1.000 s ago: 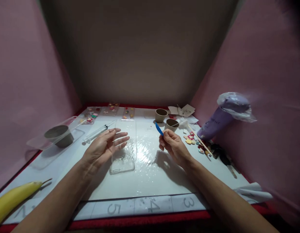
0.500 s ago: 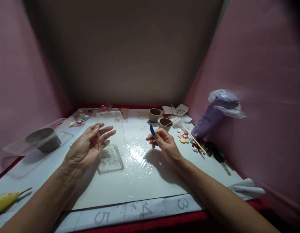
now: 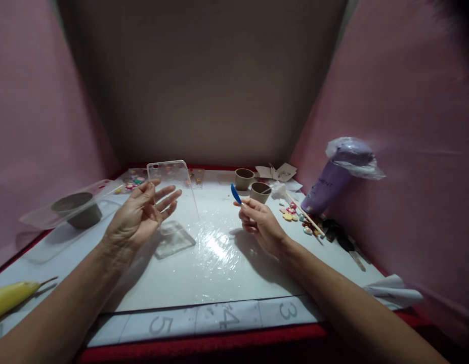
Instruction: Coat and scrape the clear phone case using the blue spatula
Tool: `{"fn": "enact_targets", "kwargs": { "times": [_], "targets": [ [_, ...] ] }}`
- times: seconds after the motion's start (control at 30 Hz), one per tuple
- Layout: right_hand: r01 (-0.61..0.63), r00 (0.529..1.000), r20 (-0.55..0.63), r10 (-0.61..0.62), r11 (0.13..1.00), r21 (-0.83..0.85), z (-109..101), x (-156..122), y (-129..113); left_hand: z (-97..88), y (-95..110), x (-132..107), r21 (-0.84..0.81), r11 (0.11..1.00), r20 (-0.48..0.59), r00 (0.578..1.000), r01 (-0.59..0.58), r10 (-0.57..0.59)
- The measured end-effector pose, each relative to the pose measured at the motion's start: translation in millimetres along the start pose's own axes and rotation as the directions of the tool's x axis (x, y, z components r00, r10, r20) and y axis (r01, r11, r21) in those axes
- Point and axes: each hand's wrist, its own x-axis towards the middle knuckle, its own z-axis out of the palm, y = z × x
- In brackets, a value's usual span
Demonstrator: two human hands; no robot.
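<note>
A clear phone case (image 3: 181, 182) is held upright by its left edge in my left hand (image 3: 139, 215), between thumb and fingers, with the fingers spread behind it. Its shadow falls on the white board (image 3: 173, 283) below. My right hand (image 3: 262, 220) is closed, pinching a small blue plastic blade-shaped tool (image 3: 235, 193) between thumb and forefinger. The blue end points up and to the left. The tool and the case are apart. What part of the tool lies inside the fingers is hidden.
Two small beige pots (image 3: 244, 179) stand at the back. Charms (image 3: 288, 215) and a thin wooden stick (image 3: 308, 217) lie at right, beside a purple cylinder (image 3: 325, 187) topped with plastic. At left are a grey pot (image 3: 84, 215) under a clear lid and a yellow tapered object (image 3: 14, 298).
The phone case is slightly higher and tilted a little more. The blue tool shows more of its length above my right fingers. The whole view has shifted slightly.
</note>
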Motion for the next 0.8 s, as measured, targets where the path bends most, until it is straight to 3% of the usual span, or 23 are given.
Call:
{"fn": "enact_targets", "kwargs": {
  "times": [0.33,0.47,0.63,0.8],
  "targets": [
    [0.059,0.996,-0.070,-0.064,0.996,-0.066,5.8,-5.3,2.1,3.9,10.5,-8.6,-0.181,0.984,0.025,1.000,0.004,0.000],
    [0.038,0.999,-0.024,-0.042,0.992,-0.118,3.5,-3.7,7.5,2.1,12.7,-8.5,-0.207,0.978,0.068,0.998,0.003,0.011],
    [0.028,0.995,0.094,-0.017,0.992,-0.121,2.7,-4.9,11.7,2.8,-2.0,-9.3,-0.126,0.988,0.173,0.983,0.087,-0.065],
    [0.034,0.985,0.173,-0.001,0.982,-0.188,9.3,-11.2,9.7,3.9,-24.5,-10.1,-0.030,0.990,0.204,0.970,0.137,-0.128]
  ]
}}
